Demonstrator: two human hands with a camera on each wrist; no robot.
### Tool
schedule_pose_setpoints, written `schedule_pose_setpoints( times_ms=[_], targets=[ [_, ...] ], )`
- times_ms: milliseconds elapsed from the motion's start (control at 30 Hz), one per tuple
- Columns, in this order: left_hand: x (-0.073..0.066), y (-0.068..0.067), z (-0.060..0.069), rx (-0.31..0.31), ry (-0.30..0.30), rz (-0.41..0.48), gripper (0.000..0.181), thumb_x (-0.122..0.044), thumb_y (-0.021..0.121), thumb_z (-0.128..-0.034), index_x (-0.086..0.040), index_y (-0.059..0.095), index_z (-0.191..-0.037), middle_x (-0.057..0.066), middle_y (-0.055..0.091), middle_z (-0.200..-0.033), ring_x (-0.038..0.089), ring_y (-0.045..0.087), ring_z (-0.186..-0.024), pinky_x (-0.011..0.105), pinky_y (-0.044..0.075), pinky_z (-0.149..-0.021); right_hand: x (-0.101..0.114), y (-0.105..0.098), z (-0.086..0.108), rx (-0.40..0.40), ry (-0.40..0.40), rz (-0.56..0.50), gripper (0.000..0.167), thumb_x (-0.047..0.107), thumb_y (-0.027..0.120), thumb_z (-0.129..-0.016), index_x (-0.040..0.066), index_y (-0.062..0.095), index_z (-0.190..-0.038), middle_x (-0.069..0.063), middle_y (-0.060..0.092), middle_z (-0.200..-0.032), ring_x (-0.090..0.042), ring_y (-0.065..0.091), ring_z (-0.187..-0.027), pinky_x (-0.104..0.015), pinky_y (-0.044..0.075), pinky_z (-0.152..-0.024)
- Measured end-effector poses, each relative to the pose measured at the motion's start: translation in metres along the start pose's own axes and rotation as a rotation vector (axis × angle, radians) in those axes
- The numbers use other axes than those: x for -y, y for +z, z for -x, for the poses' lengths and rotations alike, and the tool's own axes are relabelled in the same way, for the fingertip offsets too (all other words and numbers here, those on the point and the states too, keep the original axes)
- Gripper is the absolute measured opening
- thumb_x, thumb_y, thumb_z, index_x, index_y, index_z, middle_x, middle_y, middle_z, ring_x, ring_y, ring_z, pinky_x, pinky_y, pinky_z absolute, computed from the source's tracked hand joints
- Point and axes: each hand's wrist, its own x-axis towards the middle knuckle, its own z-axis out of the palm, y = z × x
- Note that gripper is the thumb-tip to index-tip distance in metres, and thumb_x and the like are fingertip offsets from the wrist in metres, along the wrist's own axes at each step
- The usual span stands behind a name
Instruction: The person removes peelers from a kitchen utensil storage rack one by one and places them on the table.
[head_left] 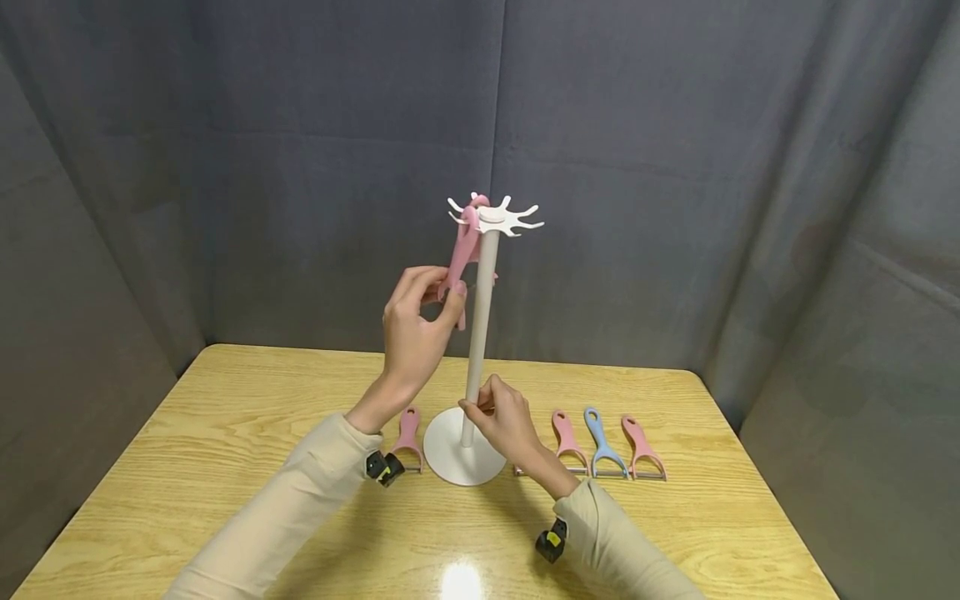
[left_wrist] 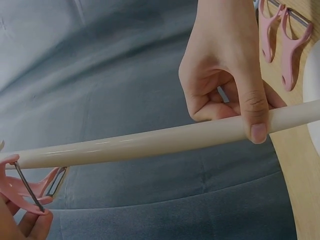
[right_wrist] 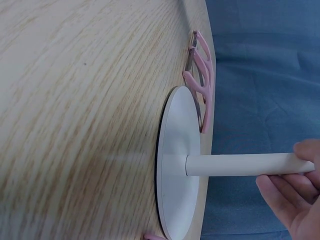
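Note:
My left hand is raised beside the top of a white stand and pinches the lower part of a pink Y-shaped peeler. The peeler's handle hole is at one of the hooks of the star-shaped top; whether it bears the weight cannot be told. Right behind it hangs a second pink peeler, partly hidden. Lower down, my right hand grips the pole between thumb and fingers, a little above the round white base.
On the wooden table, one pink peeler lies left of the base. To the right lie a pink peeler, a blue peeler and another pink peeler. One more is mostly hidden by the right wrist. Grey curtains surround the table.

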Motion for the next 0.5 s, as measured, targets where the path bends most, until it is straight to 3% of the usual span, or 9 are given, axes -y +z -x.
schedule_pose_setpoints(
  times_ms=[133, 267, 367, 500],
  targets=[
    [-0.02, -0.003, -0.004, -0.009, 0.005, 0.0, 0.016, 0.009, 0.068, -0.0874, 0.015, 0.065, -0.102, 0.029, 0.059, -0.098, 0.044, 0.061, -0.083, 0.049, 0.051, -0.076, 0.0, 0.0, 0.0, 0.003, 0.007, 0.004, 0.022, 0.008, 0.077, -0.088, 0.005, 0.055, -0.085, -0.003, 0.063, -0.078, -0.015, 0.069, -0.072, -0.019, 0.056, -0.062],
    [-0.034, -0.006, -0.007, -0.025, 0.004, -0.017, 0.014, 0.01, 0.066, -0.0866, 0.015, 0.065, -0.1, 0.029, 0.058, -0.096, 0.043, 0.059, -0.082, 0.036, 0.049, -0.076, 0.0, 0.001, 0.001, 0.002, -0.002, 0.014, 0.022, 0.009, 0.076, -0.088, 0.005, 0.055, -0.085, -0.003, 0.063, -0.078, -0.016, 0.069, -0.071, -0.02, 0.057, -0.062],
    [-0.025, -0.006, -0.007, -0.039, 0.013, -0.026, 0.014, 0.009, 0.067, -0.0865, 0.014, 0.065, -0.1, 0.027, 0.058, -0.096, 0.041, 0.06, -0.082, 0.032, 0.048, -0.075, -0.001, 0.001, 0.001, -0.001, -0.013, 0.023, 0.023, 0.009, 0.076, -0.088, 0.005, 0.054, -0.084, -0.003, 0.064, -0.078, -0.017, 0.07, -0.072, -0.019, 0.057, -0.062],
    [-0.004, -0.005, -0.006, -0.046, 0.022, -0.03, 0.016, 0.004, 0.069, -0.0881, 0.011, 0.067, -0.102, 0.025, 0.06, -0.098, 0.039, 0.061, -0.084, 0.036, 0.047, -0.076, -0.002, 0.002, 0.0, -0.007, -0.024, 0.028, 0.024, 0.008, 0.076, -0.088, 0.005, 0.053, -0.083, -0.005, 0.064, -0.079, -0.017, 0.07, -0.073, -0.019, 0.057, -0.062]
  ],
)
